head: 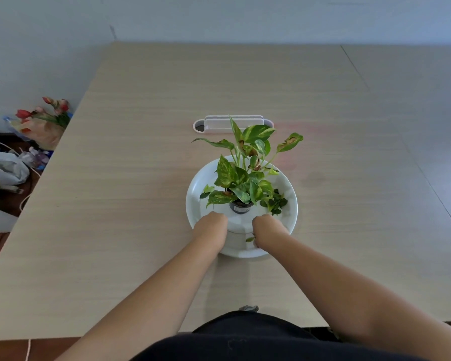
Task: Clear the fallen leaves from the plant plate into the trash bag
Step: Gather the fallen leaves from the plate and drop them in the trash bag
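Note:
A small potted plant with green and yellow leaves stands in a dark pot on a white round plate in the middle of the table. Loose fallen leaves lie on the plate's right side, and a few more lie on its left. My left hand rests on the plate's near left part, knuckles up, fingers curled down out of sight. My right hand is on the near right part, its fingers also hidden. A small leaf lies by my right thumb; whether it is held is unclear.
The plate sits on a light wooden table. A white cable slot lies just behind the plant. On the floor to the left are a white plastic bag, a bunch of red flowers and some clutter.

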`<state>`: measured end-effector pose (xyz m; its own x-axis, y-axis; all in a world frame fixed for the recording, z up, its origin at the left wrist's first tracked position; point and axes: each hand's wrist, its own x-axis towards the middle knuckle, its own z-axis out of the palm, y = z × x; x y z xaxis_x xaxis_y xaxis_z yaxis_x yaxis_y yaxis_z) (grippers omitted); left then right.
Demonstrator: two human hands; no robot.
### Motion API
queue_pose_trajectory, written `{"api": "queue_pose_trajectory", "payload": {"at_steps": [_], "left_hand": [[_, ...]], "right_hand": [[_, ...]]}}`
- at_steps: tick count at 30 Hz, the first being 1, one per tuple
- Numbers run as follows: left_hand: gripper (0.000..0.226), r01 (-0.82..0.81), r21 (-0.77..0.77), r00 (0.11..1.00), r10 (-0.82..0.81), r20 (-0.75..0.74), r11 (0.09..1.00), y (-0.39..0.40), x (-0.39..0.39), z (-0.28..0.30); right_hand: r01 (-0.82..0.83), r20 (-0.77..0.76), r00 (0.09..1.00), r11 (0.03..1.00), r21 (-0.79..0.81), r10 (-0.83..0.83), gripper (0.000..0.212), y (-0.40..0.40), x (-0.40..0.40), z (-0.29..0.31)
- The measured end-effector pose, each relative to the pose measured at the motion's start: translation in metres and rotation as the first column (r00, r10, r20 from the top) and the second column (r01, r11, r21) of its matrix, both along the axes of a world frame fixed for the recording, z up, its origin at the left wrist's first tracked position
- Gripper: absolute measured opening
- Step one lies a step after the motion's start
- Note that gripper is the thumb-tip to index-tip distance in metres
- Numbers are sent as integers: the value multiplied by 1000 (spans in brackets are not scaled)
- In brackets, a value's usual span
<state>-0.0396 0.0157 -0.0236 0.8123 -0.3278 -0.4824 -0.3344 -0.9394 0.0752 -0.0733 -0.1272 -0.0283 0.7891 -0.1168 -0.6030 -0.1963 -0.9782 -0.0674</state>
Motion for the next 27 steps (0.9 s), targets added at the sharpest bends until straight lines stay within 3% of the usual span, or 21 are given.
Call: {"api": "queue_pose_trajectory", "payload": {"at_steps": [6, 9, 11, 15, 20, 24, 27], "left_hand": [[21, -7, -29, 1000, 6, -12, 1000, 4, 4, -3], [23, -37, -87, 999, 34, -39, 995, 8, 5, -4], [25, -62, -142, 997, 54, -58, 988, 11, 8, -7], [17, -196, -327, 979, 164, -122, 924, 17, 15, -7], [15, -501, -456, 866, 420, -272, 736, 29, 23, 4], [14, -679, -484, 734, 533, -422, 552, 34, 22, 8], [12, -727, -492, 686, 537, -491, 479, 34, 19, 5]], "right_hand": [[-53, 23, 998, 999, 14, 52, 24, -8, -2, -4], [-89, 39, 995, 993, 73, 87, 20, -13, -2, -5], [-35, 59, 998, 987, 157, 26, 10, -17, -3, -9], [159, 73, 977, 913, 375, -200, 30, -25, -2, -5], [416, 36, 843, 693, 589, -537, 23, -41, 2, 4], [532, -142, 675, 345, 774, -724, 27, -52, -2, 9], [529, -247, 593, 139, 837, -766, 29, -59, -11, 13]]}}
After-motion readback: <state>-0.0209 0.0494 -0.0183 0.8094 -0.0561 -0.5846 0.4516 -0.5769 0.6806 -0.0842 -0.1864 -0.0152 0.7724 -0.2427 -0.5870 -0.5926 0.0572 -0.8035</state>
